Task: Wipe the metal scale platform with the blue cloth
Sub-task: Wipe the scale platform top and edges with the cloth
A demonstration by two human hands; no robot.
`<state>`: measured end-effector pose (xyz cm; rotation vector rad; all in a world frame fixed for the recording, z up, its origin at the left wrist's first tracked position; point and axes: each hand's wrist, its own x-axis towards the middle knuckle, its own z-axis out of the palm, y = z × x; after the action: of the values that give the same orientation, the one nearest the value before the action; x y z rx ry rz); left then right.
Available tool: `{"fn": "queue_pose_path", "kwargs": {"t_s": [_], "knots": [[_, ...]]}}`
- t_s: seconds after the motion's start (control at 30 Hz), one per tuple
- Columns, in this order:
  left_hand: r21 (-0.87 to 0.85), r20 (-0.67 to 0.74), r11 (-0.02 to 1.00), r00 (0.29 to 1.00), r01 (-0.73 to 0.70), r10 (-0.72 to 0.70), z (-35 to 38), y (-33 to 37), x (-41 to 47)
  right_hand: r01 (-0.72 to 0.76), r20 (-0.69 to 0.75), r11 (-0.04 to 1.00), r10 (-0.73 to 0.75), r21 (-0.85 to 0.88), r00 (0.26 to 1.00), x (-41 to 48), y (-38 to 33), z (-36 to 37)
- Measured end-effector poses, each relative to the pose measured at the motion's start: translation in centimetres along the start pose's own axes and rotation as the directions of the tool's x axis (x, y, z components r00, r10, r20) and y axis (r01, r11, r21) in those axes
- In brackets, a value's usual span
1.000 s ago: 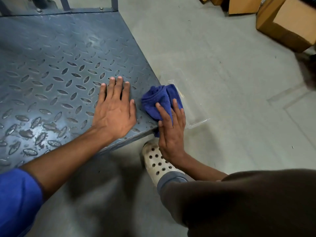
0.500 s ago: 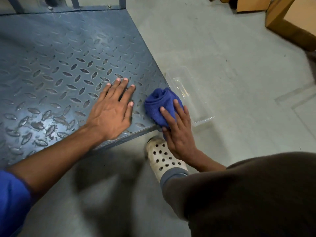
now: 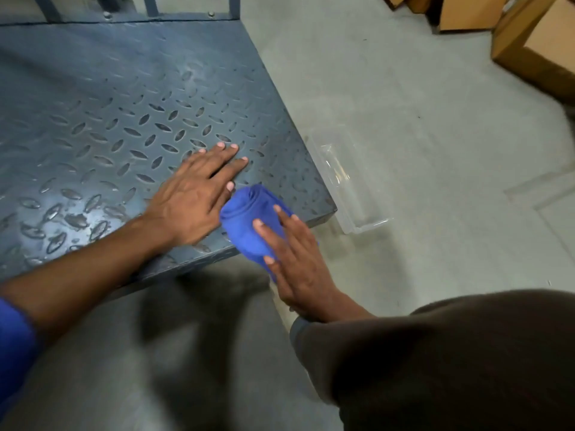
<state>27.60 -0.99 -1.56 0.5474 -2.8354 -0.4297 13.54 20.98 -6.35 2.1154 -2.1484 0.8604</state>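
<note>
Nearest the camera, a knee in dark trousers (image 3: pixel 451 362) is seen at lower right, and a blue sleeve (image 3: pixel 12 346) at lower left. Just past the knee, the right hand (image 3: pixel 298 269) is laid on the cloth (image 3: pixel 245 219) with its fingers straight and spread. The cloth is pressed under them, not gripped. It is bunched into a thick blue roll and is found on the platform (image 3: pixel 109 104) by the near right corner, with its lower part hanging over the near edge.

Beside it, the left hand (image 3: pixel 189 200) is laid flat on the platform, palm down, fingers straight, with nothing held. Its thumb tip is seen just beside the cloth; whether the two touch cannot be told. The platform is made of grey tread plate with raised oval studs, and a brighter sheen is seen on its near left part.

Off the platform's right edge, a clear plastic tray (image 3: pixel 351 188) is set on the floor (image 3: pixel 404 126), just beside the platform. At the platform's far edge, metal uprights (image 3: pixel 234 4) are seen. Farthest off, at upper right, cardboard boxes (image 3: pixel 541 48) are stood on the floor.
</note>
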Motion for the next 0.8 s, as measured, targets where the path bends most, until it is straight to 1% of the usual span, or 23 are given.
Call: {"fn": "queue_pose_path", "kwargs": {"t_s": [0.03, 0.1, 0.13, 0.17, 0.2, 0.23, 0.27, 0.3, 0.33, 0.37, 0.4, 0.43, 0.53, 0.57, 0.6, 0.67, 0.73, 0.8], "knots": [[0.002, 0.004, 1.000, 1.000, -0.031, 0.031, -0.5, -1.0, -0.3, -0.041, -0.043, 0.999, 0.041, 0.000, 0.998, 0.5, 0.7, -0.3], [0.015, 0.019, 0.998, 0.998, -0.057, 0.057, -2.0, -3.2, -1.4, -0.185, -0.155, 0.982, 0.187, 0.022, 0.970, 1.3, 2.4, -1.3], [0.018, 0.025, 0.998, 0.998, -0.053, 0.052, -2.8, -4.2, -2.0, -0.223, -0.180, 0.974, 0.224, 0.028, 0.958, 1.4, 2.9, -1.7], [0.022, 0.026, 0.999, 0.999, -0.042, 0.041, -3.4, -5.0, -2.7, -0.224, -0.174, 0.974, 0.224, 0.017, 0.959, 1.4, 2.7, -1.8], [0.031, 0.021, 0.999, 0.999, -0.029, 0.028, -3.9, -5.7, -3.4, -0.189, -0.144, 0.982, 0.186, -0.007, 0.972, 1.3, 1.8, -1.5], [0.045, 0.011, 0.999, 1.000, -0.015, 0.015, -4.1, -6.2, -4.1, -0.110, -0.099, 0.993, 0.106, -0.035, 0.989, 1.3, 0.4, -1.0], [0.062, 0.001, 0.998, 1.000, -0.007, 0.007, -4.4, -6.7, -4.8, 0.013, -0.031, 0.999, -0.015, -0.048, 0.999, 1.4, -1.1, -0.4], [0.077, -0.006, 0.997, 1.000, -0.001, 0.001, -4.6, -7.1, -5.6, 0.158, 0.042, 0.987, -0.156, -0.042, 0.987, 1.7, -2.4, 0.1], [0.089, -0.007, 0.996, 1.000, 0.016, -0.016, -4.9, -7.5, -6.4, 0.289, 0.103, 0.957, -0.284, -0.033, 0.953, 2.3, -3.2, 0.3], [0.096, -0.005, 0.994, 0.999, 0.043, -0.043, -5.2, -7.7, -7.2, 0.381, 0.134, 0.924, -0.374, -0.030, 0.918, 3.2, -3.7, 0.3], [0.103, -0.004, 0.992, 0.998, 0.069, -0.069, -5.6, -7.9, -8.0, 0.420, 0.136, 0.907, -0.413, -0.028, 0.900, 4.0, -3.7, 0.4], [0.109, -0.002, 0.990, 0.996, 0.093, -0.093, -6.0, -8.1, -8.8, 0.414, 0.124, 0.910, -0.408, -0.024, 0.904, 4.7, -3.6, 0.5], [0.134, 0.021, 0.980, 0.988, 0.150, -0.154, -6.7, -8.7, -11.3, 0.292, 0.088, 0.956, -0.290, -0.016, 0.953, 5.2, -4.6, 1.2], [0.136, 0.025, 0.976, 0.985, 0.168, -0.173, -7.0, -8.9, -12.1, 0.284, 0.085, 0.959, -0.282, -0.010, 0.956, 5.1, -5.6, 1.8], [0.129, 0.030, 0.974, 0.981, 0.185, -0.190, -7.3, -9.1, -12.9, 0.306, 0.097, 0.952, -0.304, -0.003, 0.948, 5.2, -6.8, 2.4], [0.110, 0.055, 0.970, 0.973, 0.217, -0.224, -8.0, -9.7, -14.1, 0.399, 0.151, 0.916, -0.399, 0.034, 0.904, 5.8, -9.1, 3.6], [0.067, 0.110, 0.969, 0.964, 0.237, -0.243, -9.1, -10.5, -15.1, 0.479, 0.192, 0.874, -0.486, 0.087, 0.852, 7.0, -11.2, 4.8], [0.008, 0.151, 0.955, 0.944, 0.295, -0.293, -10.5, -11.0, -16.1, 0.535, 0.218, 0.836, -0.549, 0.125, 0.807, 8.4, -13.3, 6.0]]}}
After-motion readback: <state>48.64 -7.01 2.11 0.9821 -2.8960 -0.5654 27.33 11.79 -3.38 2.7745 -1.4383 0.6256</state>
